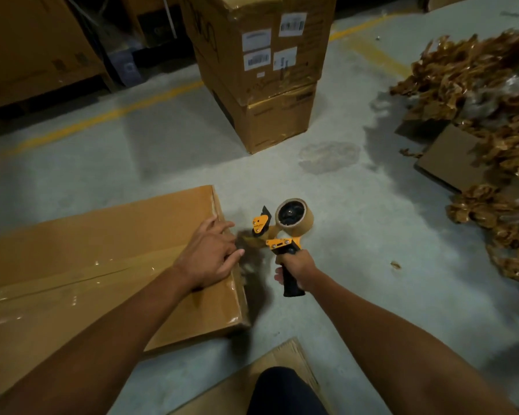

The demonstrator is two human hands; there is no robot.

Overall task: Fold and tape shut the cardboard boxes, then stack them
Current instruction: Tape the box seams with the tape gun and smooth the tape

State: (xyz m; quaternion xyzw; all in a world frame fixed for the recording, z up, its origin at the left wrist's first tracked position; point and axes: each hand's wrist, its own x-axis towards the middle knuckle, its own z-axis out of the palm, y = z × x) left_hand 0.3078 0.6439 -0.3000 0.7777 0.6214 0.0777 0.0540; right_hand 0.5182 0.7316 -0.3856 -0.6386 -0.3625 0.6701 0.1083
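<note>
A large brown cardboard box (81,235) lies on the floor at the left, with a shiny strip of clear tape along its top seam. My left hand (210,253) lies flat on the box's right end, fingers spread at the edge. My right hand (294,266) grips the black handle of an orange tape dispenser (282,226) just right of the box. A roll of brown tape sits on the dispenser. A blurred piece of tape shows between the dispenser and the box edge.
Two stacked taped boxes (267,73) with white labels stand ahead. A heap of crumpled brown tape and paper (477,115) covers the floor at right, over flat cardboard (450,158). More flat cardboard (282,369) lies by my knee. Large cartons (33,46) line the left.
</note>
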